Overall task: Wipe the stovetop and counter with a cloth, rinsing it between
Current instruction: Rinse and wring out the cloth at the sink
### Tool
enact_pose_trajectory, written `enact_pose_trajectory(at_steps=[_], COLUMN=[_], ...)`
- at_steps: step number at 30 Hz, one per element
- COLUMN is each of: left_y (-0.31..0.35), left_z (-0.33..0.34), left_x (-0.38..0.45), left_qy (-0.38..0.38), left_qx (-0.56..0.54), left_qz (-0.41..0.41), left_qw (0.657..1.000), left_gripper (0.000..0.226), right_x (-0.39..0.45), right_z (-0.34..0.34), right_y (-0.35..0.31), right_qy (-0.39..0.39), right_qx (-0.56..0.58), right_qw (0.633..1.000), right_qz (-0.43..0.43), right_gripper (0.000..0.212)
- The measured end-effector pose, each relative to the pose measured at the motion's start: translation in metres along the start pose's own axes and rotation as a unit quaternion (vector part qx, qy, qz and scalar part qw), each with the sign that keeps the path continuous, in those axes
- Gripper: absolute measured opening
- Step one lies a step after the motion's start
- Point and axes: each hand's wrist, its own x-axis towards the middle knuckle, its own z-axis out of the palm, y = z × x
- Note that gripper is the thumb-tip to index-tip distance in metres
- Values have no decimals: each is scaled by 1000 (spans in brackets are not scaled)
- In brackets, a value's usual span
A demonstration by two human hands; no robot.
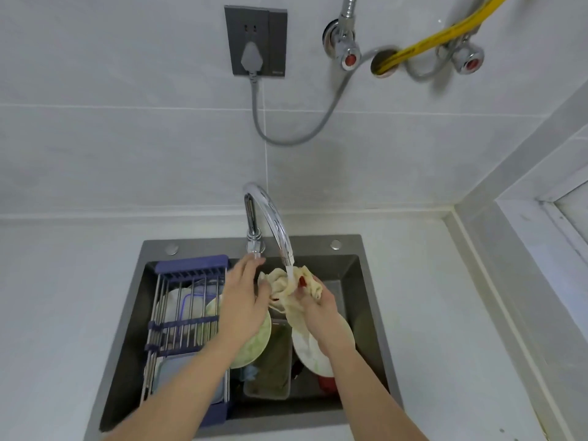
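Note:
A crumpled cream cloth [286,291] hangs under the running water of the chrome faucet [270,218], above the dark sink [359,268]. My right hand [321,310] grips the cloth from the right, fingers curled around it. My left hand [245,300] reaches toward the faucet's base; its fingertips touch the handle at the base and its thumb side lies against the cloth's left edge.
A blue-and-steel drying rack [187,316] with containers spans the sink's left half. Plates [318,351], a green dish and a clear tub lie in the basin. White counter [445,313] surrounds the sink. A socket, valves and a yellow hose are on the wall.

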Motion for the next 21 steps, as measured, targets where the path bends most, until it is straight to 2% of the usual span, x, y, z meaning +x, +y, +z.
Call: enact_pose_trajectory(at_steps=[1, 2, 3, 4, 6, 10, 12, 16, 18, 21], left_y=[11, 20, 27, 28, 28, 38, 44, 57, 58, 55], left_z=[4, 8, 12, 17, 27, 27, 25, 19, 17, 13], left_x=[-11, -22, -28, -30, -27, -12, -8, -3, -3, -3], left_qy=[-4, -43, -88, -120, -130, -123, -109, -42, -14, 9], left_qx=[-110, -188, -242, -263, -256, -294, -312, -318, -359, -444], left_qz=[-40, -82, -117, -144, -185, -273, -290, -269, -294, -350], left_qw=[993, 978, 959, 946, 940, 908, 898, 908, 886, 825], left_gripper=[28, 22, 26, 40, 57, 16, 13, 18, 20, 25], right_x=[-1, -3, -4, -6, -9, -15, -16, -11, -7, -5], right_z=[0, 0, 0, -1, -3, -5, -9, -14, -12, -10], right_y=[-2, -2, -1, 2, 8, 13, 12, 7, 4, 2], right_qy=[-4, -9, -12, -13, -16, -3, 2, 20, 15, -12], right_qx=[1, -5, -16, -32, -69, -68, -58, -50, -73, -14], right_qw=[1000, 1000, 1000, 999, 997, 997, 998, 998, 996, 1000], right_qz=[0, -1, -1, -5, -10, -22, -33, -37, -44, -19], right_gripper=[28, 29, 30, 29, 26, 19, 17, 18, 30, 73])
